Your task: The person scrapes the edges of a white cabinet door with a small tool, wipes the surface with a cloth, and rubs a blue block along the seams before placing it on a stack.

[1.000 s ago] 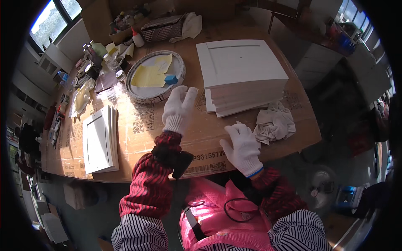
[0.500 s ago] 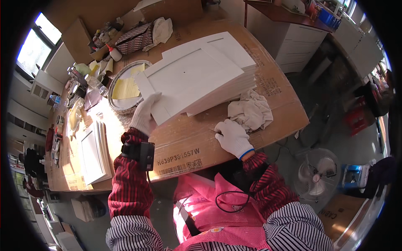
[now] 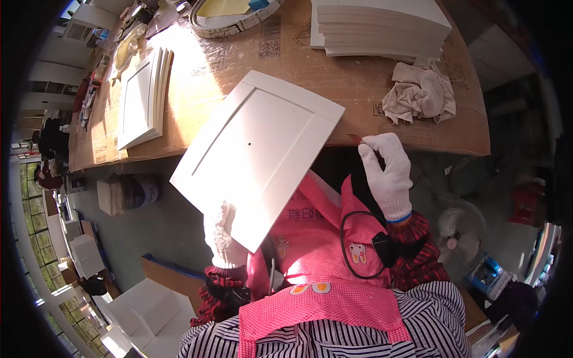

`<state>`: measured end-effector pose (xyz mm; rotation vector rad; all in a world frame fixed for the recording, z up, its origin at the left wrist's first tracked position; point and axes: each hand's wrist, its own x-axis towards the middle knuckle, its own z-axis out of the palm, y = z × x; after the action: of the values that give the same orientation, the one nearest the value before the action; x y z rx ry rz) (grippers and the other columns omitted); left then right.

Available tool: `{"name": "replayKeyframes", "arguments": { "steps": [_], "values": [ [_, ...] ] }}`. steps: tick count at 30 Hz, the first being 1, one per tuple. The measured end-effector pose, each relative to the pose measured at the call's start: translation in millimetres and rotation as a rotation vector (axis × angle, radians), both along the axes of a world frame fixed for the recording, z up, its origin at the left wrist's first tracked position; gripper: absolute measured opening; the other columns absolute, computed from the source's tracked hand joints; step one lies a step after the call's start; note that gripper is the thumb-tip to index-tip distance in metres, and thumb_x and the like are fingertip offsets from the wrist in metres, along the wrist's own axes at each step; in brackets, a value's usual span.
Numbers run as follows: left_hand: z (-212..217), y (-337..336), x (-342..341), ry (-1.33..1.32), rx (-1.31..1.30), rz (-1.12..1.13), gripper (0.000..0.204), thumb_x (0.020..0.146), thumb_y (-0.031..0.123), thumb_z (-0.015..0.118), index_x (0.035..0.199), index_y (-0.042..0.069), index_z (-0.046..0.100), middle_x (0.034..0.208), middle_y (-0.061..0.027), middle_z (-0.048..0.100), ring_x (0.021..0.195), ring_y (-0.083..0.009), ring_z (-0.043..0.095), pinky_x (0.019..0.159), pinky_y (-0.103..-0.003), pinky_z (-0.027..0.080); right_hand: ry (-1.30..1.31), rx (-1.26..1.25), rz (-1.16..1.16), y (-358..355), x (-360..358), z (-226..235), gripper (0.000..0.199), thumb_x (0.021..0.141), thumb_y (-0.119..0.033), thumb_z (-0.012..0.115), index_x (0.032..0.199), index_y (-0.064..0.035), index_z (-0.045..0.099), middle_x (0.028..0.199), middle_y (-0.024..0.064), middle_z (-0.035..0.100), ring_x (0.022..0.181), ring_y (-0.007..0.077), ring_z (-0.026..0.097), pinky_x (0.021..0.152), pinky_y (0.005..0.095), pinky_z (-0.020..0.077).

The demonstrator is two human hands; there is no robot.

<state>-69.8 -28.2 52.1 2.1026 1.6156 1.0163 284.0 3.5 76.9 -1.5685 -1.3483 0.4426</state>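
My left hand, in a white knit glove, grips the lower left edge of a white cabinet door panel. The panel has a recessed centre and a small dark hole, and it is tilted in front of my body, its far part over the table edge. My gloved right hand is right of the panel and apart from it. Between its thumb and fingertips it pinches a small reddish-brown flat piece, mostly hidden by the fingers. A crumpled beige cloth lies on the table beyond that hand.
A stack of white panels is at the far right of the cardboard-covered table. Several more panels lie at the left. A round tub stands at the far edge of view. A fan is on the floor at the right.
My left hand has drawn one panel off the stack and toward my body. My right hand has moved right and lifted from beside the cloth. The view has tilted down.
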Motion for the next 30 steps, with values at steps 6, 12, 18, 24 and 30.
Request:
{"name": "replayKeyframes", "arguments": {
  "steps": [6,12,18,24,30],
  "values": [
    [-6.0,-28.8,7.5,-0.081,-0.096,0.122,0.016,0.107,0.002,0.055,0.113,-0.005,0.068,0.095,-0.0072,0.069,0.087,-0.0135,0.065,0.083,-0.031,0.056,-0.223,-0.018,0.097,20.9,-22.6,-3.0,0.017,0.09,-0.007,0.072,0.107,-0.0064,0.071,0.092,0.0116,0.062,0.084,0.0326,0.065,0.072,0.0418,0.0534],
    [-19.2,-42.6,29.8,-0.401,-0.129,0.225,0.013,0.105,0.004,0.062,0.111,-0.006,0.067,0.094,-0.0062,0.067,0.084,-0.013,0.063,0.081,-0.03,0.055,-0.563,-0.081,0.113,27.4,-45.6,-5.0,0.027,0.088,-0.008,0.07,0.115,-0.0118,0.07,0.092,0.0093,0.058,0.085,0.0323,0.064,0.071,0.0442,0.0547],
    [-28.5,-46.1,26.2,-0.303,-0.112,0.132,0.026,0.099,-0.001,0.067,0.125,-0.004,0.066,0.11,-0.0126,0.068,0.095,-0.0179,0.066,0.079,-0.032,0.056,-0.448,-0.103,0.564,-37.5,-102.2,30.6,0.038,0.078,-0.002,0.073,0.116,-0.0062,0.075,0.092,0.0038,0.065,0.081,0.0225,0.068,0.064,0.0335,0.0574],
    [-30.1,-52.3,32.1,-0.192,-0.232,0.213,0.029,0.098,-0.003,0.068,0.127,-0.004,0.065,0.11,-0.0117,0.067,0.098,-0.0165,0.065,0.083,-0.031,0.055,-0.425,-0.179,0.316,23.9,-53.1,12.5,0.027,0.088,0.004,0.067,0.114,-0.0014,0.073,0.09,0.01,0.065,0.08,0.0242,0.067,0.069,0.0321,0.0531],
    [-9.4,-39.6,46.2,-1.017,-0.414,0.324,0.026,0.1,0.008,0.07,0.12,-0.007,0.065,0.105,-0.0093,0.066,0.091,-0.0151,0.063,0.079,-0.03,0.054,-0.361,-0.18,0.565,-30.3,-99.2,39.0,0.036,0.079,0.006,0.075,0.114,-0.0036,0.075,0.09,0.0066,0.066,0.083,0.0248,0.07,0.074,0.0354,0.0561]
  ]
}}
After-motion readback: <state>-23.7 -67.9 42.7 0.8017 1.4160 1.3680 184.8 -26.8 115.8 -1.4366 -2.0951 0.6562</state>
